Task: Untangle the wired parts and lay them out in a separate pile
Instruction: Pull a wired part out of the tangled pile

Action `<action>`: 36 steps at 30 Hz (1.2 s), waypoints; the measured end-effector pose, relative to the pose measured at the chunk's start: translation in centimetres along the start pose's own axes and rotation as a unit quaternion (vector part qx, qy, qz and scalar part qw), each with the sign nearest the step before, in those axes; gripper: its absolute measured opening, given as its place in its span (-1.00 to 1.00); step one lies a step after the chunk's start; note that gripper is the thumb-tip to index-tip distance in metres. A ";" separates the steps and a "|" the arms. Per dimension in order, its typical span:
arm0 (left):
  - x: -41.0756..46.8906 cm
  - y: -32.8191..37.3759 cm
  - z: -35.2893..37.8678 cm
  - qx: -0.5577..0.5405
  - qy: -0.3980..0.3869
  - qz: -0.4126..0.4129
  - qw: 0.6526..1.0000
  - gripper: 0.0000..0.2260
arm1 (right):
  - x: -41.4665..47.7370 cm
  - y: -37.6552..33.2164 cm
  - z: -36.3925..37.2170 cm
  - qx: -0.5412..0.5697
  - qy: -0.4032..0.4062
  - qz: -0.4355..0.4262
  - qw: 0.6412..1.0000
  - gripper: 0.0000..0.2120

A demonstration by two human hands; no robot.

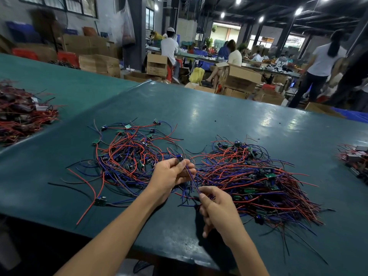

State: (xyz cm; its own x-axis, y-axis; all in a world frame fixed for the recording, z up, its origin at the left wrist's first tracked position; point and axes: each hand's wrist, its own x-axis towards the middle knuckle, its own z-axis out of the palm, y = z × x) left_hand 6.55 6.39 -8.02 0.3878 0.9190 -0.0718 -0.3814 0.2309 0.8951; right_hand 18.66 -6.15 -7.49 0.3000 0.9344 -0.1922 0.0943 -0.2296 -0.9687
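Nearest, the right hand point(216, 205) pinches limp thin wires point(190, 177) while the left hand point(171, 174) grips their light little board point(180, 158), toward the desk's point(219, 116) near edge between the left pile point(127, 156) and the right pile point(253, 176); hold by the board, since the joints probably tear.

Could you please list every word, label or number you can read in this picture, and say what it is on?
No text can be read here.
Cardboard boxes: any print too blurred.
Green circuit boards: any markings too small.
Wired part held by the left hand: nothing legible.
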 end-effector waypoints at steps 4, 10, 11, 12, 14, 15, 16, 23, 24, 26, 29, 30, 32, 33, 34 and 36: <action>-0.3 0.6 -0.2 -0.080 -0.054 -0.008 0.995 -0.79 | -1.0 1.0 0.4 0.025 0.081 -0.062 0.994 -0.83; -0.5 1.2 -0.1 -0.159 -0.065 -0.003 0.985 -0.69 | -1.7 1.3 0.5 0.085 0.092 -0.078 0.989 -0.88; -0.6 1.2 -0.2 -0.159 -0.068 0.008 0.985 -0.70 | -1.7 1.4 0.6 0.086 0.090 -0.085 0.989 -0.88; -0.7 1.2 -0.3 -0.160 -0.077 0.015 0.984 -0.71 | -1.7 1.4 0.6 0.088 0.089 -0.091 0.988 -0.88; -0.8 1.3 -0.4 -0.169 -0.099 0.023 0.980 -0.74 | -1.8 1.6 0.6 0.088 0.085 -0.098 0.988 -0.88; -0.8 1.3 -0.4 -0.177 -0.108 0.024 0.978 -0.75 | -1.8 1.6 0.5 0.086 0.084 -0.100 0.988 -0.88; -0.8 1.3 -0.4 -0.185 -0.115 0.024 0.976 -0.75 | -1.8 1.6 0.5 0.082 0.082 -0.102 0.988 -0.88; -0.6 1.2 -0.5 -0.193 -0.140 0.019 0.971 -0.71 | -1.8 1.6 0.5 0.087 0.084 -0.097 0.988 -0.87; -0.6 1.2 -0.5 -0.195 -0.142 0.019 0.970 -0.71 | -1.8 1.6 0.5 0.088 0.085 -0.095 0.988 -0.87; -0.5 1.2 -0.6 -0.195 -0.144 0.019 0.970 -0.72 | -1.8 1.5 0.5 0.091 0.086 -0.095 0.988 -0.87; -0.5 1.2 -0.6 -0.199 -0.143 0.017 0.969 -0.75 | -1.9 1.4 0.4 0.090 0.084 -0.096 0.988 -0.85; -0.5 1.2 -0.6 -0.207 -0.141 0.016 0.968 -0.75 | -2.0 1.4 0.5 0.087 0.083 -0.096 0.988 -0.85; -0.4 1.2 -0.7 -0.225 -0.136 0.014 0.965 -0.67 | -2.1 1.3 0.5 0.074 0.079 -0.101 0.989 -0.84; -0.3 1.3 -0.8 -0.230 -0.134 0.012 0.964 -0.61 | -2.2 1.2 0.6 0.067 0.075 -0.103 0.990 -0.83; -0.2 1.3 -0.9 -0.233 -0.131 0.011 0.964 -0.57 | -2.2 1.2 0.6 0.064 0.070 -0.104 0.990 -0.79; -0.1 1.3 -1.1 -0.237 -0.129 0.010 0.963 -0.54 | -2.2 1.1 0.6 0.057 0.059 -0.105 0.991 -0.67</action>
State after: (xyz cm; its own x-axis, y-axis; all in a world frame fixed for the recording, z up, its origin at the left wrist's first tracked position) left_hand 5.09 7.01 -7.30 0.5488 0.8287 0.1102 -0.7075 0.3902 0.5892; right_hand 17.52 -8.33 -8.23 0.3947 0.9184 0.0289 0.0610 0.0053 -0.9981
